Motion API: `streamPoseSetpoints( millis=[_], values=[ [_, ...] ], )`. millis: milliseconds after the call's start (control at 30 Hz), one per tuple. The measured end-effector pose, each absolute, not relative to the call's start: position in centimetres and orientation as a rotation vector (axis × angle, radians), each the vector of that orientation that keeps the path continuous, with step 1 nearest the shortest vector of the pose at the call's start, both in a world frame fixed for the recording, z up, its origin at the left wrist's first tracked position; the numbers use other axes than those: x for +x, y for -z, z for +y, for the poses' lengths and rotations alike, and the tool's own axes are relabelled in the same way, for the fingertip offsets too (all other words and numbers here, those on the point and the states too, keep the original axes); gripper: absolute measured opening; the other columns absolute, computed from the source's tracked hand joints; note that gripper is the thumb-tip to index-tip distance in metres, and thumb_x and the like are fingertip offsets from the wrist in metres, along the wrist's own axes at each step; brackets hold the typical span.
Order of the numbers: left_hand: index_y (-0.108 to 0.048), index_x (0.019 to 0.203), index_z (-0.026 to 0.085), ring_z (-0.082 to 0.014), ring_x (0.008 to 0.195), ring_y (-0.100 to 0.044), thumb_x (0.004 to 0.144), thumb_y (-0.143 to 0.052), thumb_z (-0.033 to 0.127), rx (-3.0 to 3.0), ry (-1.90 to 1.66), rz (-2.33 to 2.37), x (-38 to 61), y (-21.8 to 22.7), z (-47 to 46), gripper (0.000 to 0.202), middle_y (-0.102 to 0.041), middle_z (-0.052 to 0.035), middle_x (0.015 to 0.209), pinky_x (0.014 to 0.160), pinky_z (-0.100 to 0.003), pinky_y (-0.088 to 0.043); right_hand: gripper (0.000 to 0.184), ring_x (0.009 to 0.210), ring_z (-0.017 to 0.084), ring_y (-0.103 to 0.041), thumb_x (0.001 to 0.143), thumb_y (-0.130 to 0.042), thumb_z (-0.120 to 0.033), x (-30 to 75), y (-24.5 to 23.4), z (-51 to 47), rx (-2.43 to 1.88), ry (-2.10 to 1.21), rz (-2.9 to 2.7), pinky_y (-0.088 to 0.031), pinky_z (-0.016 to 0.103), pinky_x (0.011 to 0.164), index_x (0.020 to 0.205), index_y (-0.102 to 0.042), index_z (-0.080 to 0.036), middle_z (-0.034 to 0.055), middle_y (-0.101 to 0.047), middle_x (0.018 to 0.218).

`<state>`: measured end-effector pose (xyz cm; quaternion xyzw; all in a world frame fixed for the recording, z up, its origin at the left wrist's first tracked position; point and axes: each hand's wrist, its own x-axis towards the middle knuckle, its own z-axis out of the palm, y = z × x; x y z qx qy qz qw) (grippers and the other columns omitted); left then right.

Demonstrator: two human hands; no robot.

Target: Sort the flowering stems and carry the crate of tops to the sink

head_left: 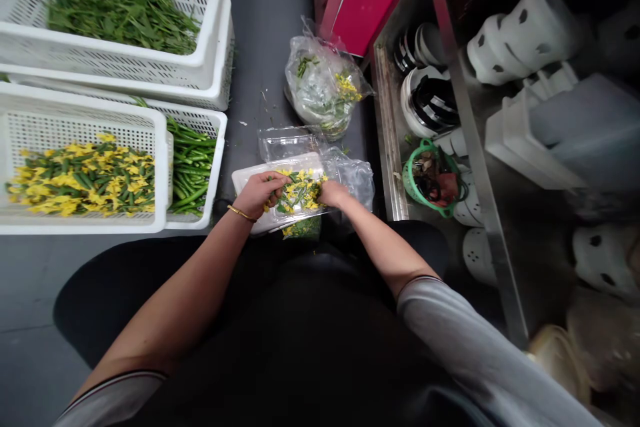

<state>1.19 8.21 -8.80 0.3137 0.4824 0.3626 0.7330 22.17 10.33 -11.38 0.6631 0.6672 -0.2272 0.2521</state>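
Observation:
A clear plastic tray (249, 179) lies on the dark floor just in front of my lap, filled with yellow flowers on green stems (300, 192). My left hand (259, 192), with a thin gold bangle at the wrist, is closed in a pinch on the stems at the tray's left side. My right hand (333, 193) rests on the tray's right end, fingers curled onto the flowers. A few more flowers (300, 229) show below the tray's near edge.
White crates stand at left: one with yellow flowers (83, 177), one with green stems (193, 163), one with leafy greens (115, 7). A plastic bag of scraps (325, 87) and an empty clear tray (285, 143) lie beyond. A steel shelf (463, 120) with bowls stands at right.

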Motion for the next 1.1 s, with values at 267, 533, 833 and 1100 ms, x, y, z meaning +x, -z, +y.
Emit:
streamPoseSetpoints(
  millis=[267,533,833,1100],
  values=[
    [-0.070,0.076,0.012,-0.0072,0.043,-0.042,0.064,-0.071,0.028,1.170,-0.835,1.246,3.4,10.1,6.9,0.021,-0.059,0.0001,0.053,0.043,-0.020,-0.032,0.020,0.069,0.014,-0.058,0.080,-0.057,-0.032,20.8,6.3,7.5,1.854,0.707,2.366,-0.036,0.022,0.062,0.078,-0.069,-0.016,0.0039,-0.067,0.074],
    [-0.067,0.070,0.013,-0.0126,0.058,-0.054,0.069,-0.063,0.027,1.548,-0.968,1.112,1.4,8.2,7.9,0.015,-0.064,-0.0014,0.062,0.060,-0.024,-0.044,0.032,0.063,0.011,-0.048,0.081,-0.056,-0.045,19.5,2.4,8.8,1.798,0.964,2.737,-0.032,0.021,0.059,0.076,-0.061,-0.014,-0.0003,-0.058,0.067],
    [-0.064,0.071,0.014,-0.0095,0.053,-0.050,0.067,-0.067,0.029,1.360,-1.082,0.952,0.6,5.0,7.3,0.016,-0.061,-0.0017,0.062,0.051,-0.022,-0.040,0.033,0.038,0.008,-0.041,0.086,-0.045,-0.046,19.6,3.9,10.5,1.957,1.966,2.258,-0.033,0.019,0.040,0.070,-0.049,-0.018,-0.0062,-0.043,0.045],
    [-0.060,0.082,0.014,-0.0078,0.043,-0.044,0.068,-0.064,0.036,0.662,-1.082,0.673,-0.9,5.5,8.0,0.026,-0.059,-0.0034,0.068,0.037,-0.020,-0.025,0.016,0.090,0.024,-0.062,0.079,-0.059,-0.027,19.4,9.1,10.3,1.626,0.554,2.208,-0.046,0.028,0.071,0.091,-0.065,-0.018,0.0104,-0.068,0.097]
  ],
)
